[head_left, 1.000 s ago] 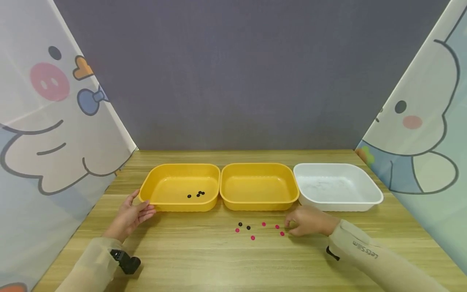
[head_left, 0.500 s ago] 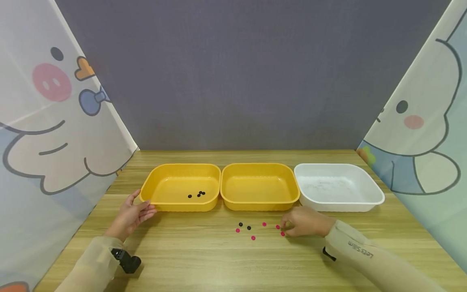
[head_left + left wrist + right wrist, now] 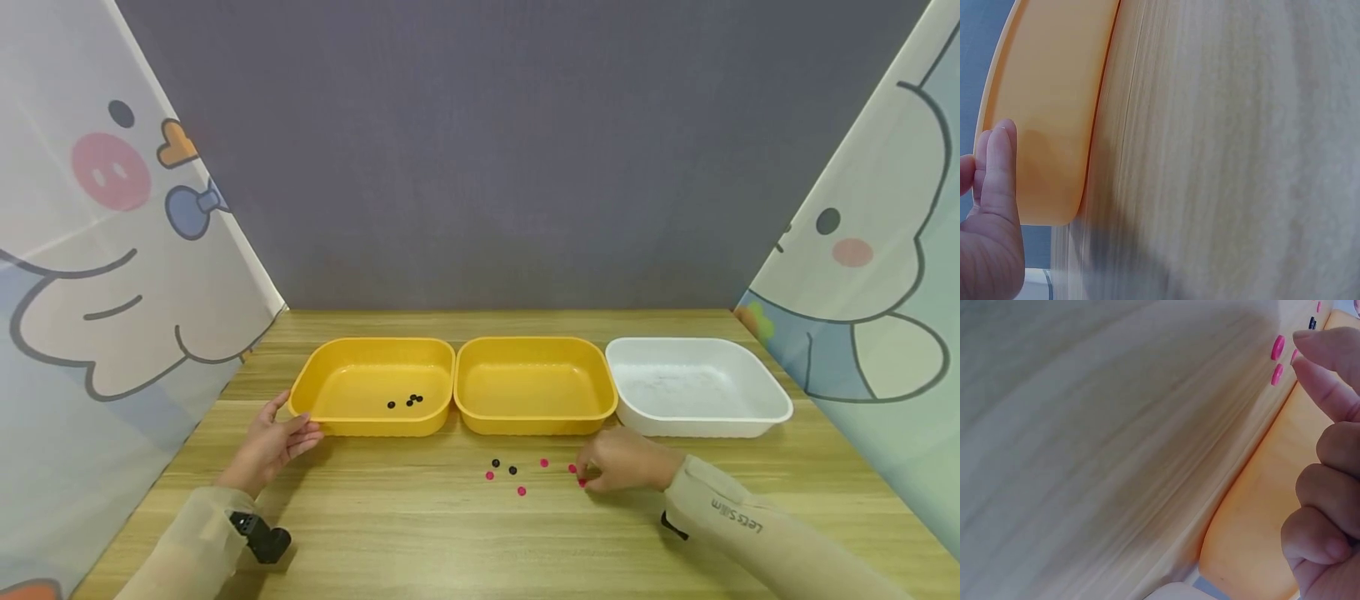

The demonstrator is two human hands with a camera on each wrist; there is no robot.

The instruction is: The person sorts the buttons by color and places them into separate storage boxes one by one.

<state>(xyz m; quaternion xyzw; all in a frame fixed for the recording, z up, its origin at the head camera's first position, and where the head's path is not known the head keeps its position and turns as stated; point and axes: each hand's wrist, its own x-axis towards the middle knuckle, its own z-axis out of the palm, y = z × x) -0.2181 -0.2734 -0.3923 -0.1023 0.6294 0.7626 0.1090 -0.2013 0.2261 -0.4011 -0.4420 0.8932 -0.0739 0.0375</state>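
At the left yellow tray (image 3: 371, 427), my left hand (image 3: 264, 450) touches the front left corner, its fingers (image 3: 999, 165) fairly straight along the outer wall in the left wrist view. Several black buttons (image 3: 391, 405) lie inside that tray. My right hand (image 3: 626, 460) is low over the table, index finger and thumb around a pink button (image 3: 582, 483). In the right wrist view those two fingertips stand apart beside the pink buttons (image 3: 1277, 347), while the other fingers are curled in. More pink buttons (image 3: 522, 491) and two black buttons (image 3: 513, 470) lie left of it.
A second yellow tray (image 3: 536, 425) stands in the middle, side by side with the first. To its right is a white tray (image 3: 701, 427). The wooden table (image 3: 420, 542) ends at a grey back panel (image 3: 510, 158), with printed cartoon panels (image 3: 855, 250) at both sides.
My right hand has moved a little left, bringing its index finger and thumb to the rightmost pink button. The left hand has stayed at the tray corner.
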